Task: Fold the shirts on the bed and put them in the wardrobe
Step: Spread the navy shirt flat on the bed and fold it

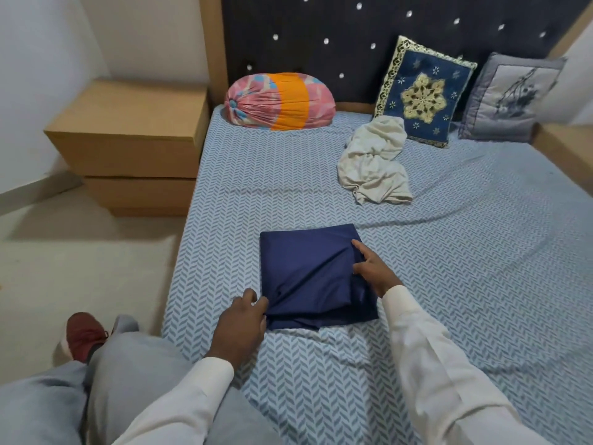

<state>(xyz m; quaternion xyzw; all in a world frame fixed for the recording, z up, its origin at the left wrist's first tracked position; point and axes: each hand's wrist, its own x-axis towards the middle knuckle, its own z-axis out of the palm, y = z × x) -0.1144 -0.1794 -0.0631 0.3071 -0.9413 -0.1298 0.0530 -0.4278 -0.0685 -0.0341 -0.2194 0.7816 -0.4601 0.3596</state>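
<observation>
While the navy shirt (305, 268) lies folded square on the near part of the bed (449, 252), the left hand (240, 322) pinches its near left corner with curled fingers. The right hand (373, 271) lays index finger and thumb straight on its right edge. Farther back lies a crumpled white shirt (373, 165).

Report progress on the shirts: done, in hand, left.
Done: the navy shirt lies folded into a rectangle on the bed. In hand: the left hand grips its near corner, and the right hand rests on its right side. Left: the white shirt is crumpled by the cushions; neither shirt is put away.
</observation>
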